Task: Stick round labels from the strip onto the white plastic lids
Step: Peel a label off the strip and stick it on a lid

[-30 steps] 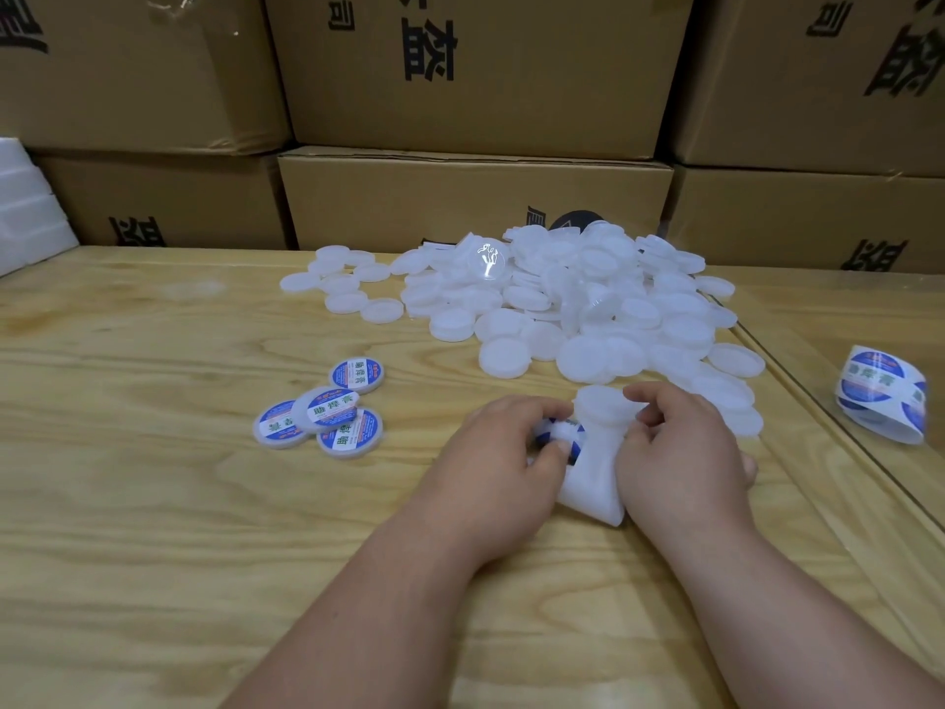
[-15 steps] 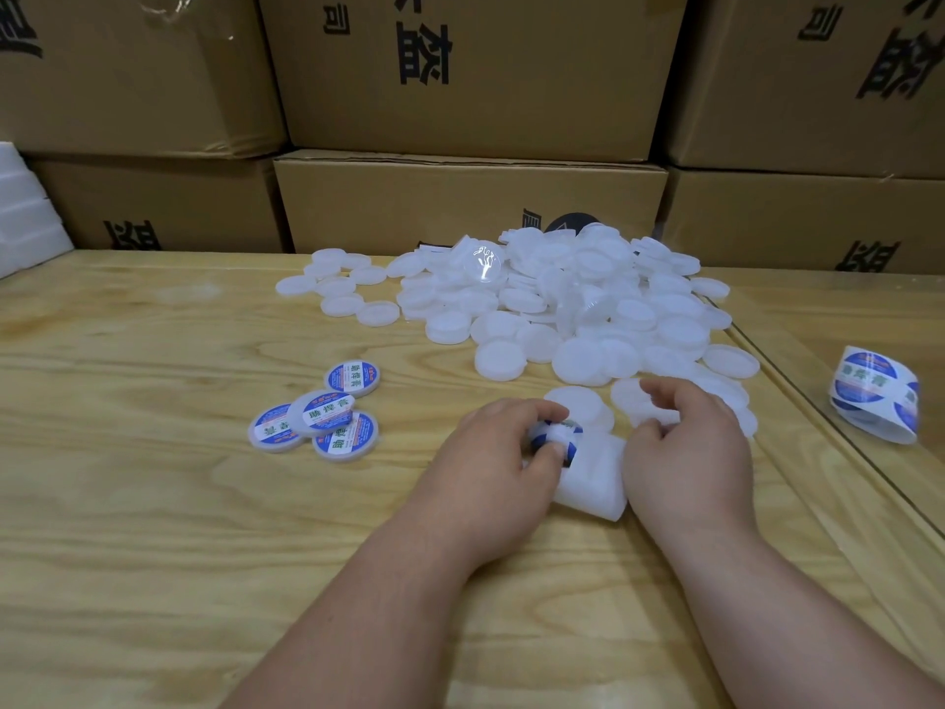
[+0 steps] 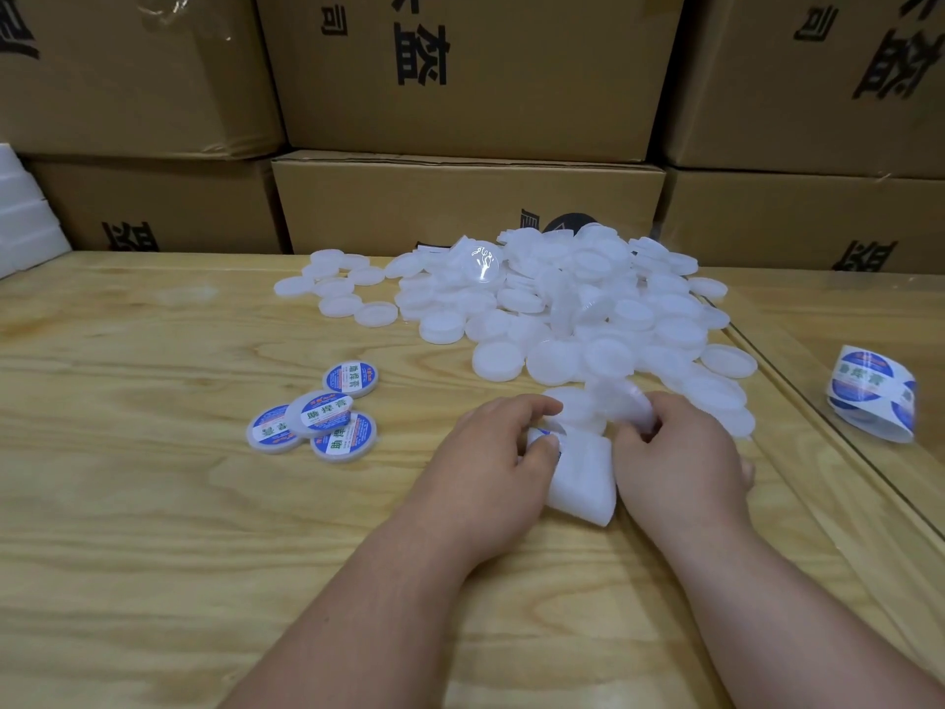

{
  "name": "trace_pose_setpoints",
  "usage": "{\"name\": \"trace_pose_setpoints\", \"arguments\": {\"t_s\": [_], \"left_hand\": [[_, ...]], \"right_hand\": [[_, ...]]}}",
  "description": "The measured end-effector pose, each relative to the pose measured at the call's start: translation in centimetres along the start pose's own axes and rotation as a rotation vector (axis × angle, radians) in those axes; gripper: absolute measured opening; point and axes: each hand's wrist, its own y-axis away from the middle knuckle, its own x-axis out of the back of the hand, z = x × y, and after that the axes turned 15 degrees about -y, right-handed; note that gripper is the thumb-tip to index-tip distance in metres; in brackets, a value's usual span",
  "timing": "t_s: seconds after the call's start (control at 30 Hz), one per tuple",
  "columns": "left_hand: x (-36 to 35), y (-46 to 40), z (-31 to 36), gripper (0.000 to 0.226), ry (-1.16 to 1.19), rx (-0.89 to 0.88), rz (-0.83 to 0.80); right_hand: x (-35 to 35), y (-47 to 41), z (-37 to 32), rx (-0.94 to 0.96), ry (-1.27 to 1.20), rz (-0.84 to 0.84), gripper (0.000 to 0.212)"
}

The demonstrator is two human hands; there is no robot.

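A heap of bare white plastic lids (image 3: 557,304) lies at the middle back of the wooden table. Several lids with blue and white round labels (image 3: 317,414) sit in a cluster at the left. A white label strip (image 3: 580,478) lies between my hands near the heap's front edge. My left hand (image 3: 493,452) pinches the strip's top left end, where a blue label shows. My right hand (image 3: 675,452) is curled, with its fingertips holding a white lid (image 3: 621,401) at the strip's far end.
A second coil of blue round labels (image 3: 872,394) lies at the right, past a seam in the table (image 3: 153,504). Stacked cardboard boxes (image 3: 460,197) wall off the back. White foam blocks (image 3: 23,217) sit at the far left edge.
My right hand has drawn a lid from the heap's edge back toward the strip. The left hand has stayed pinching the strip's end.
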Motion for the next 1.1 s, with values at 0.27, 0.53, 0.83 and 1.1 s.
{"name": "trace_pose_setpoints", "arguments": {"t_s": [0.27, 0.53, 0.83, 1.1], "left_hand": [[0.5, -0.2, 0.3, 0.043, 0.335, 0.002, 0.154], [1.6, -0.3, 0.4, 0.008, 0.604, 0.113, 0.429], [1.8, -0.4, 0.3, 0.024, 0.639, 0.247, 0.359], [1.7, 0.0, 0.8, 0.048, 0.556, 0.062, 0.113]], "right_hand": [[0.0, 1.1, -1.5, 0.261, -0.638, -0.156, 0.031], [-0.1, 1.5, -1.5, 0.258, -0.283, -0.262, 0.067], [-0.6, 1.4, -0.8, 0.178, -0.167, -0.241, 0.029], [-0.1, 1.2, -1.6, 0.111, -0.696, -0.134, 0.014]]}}
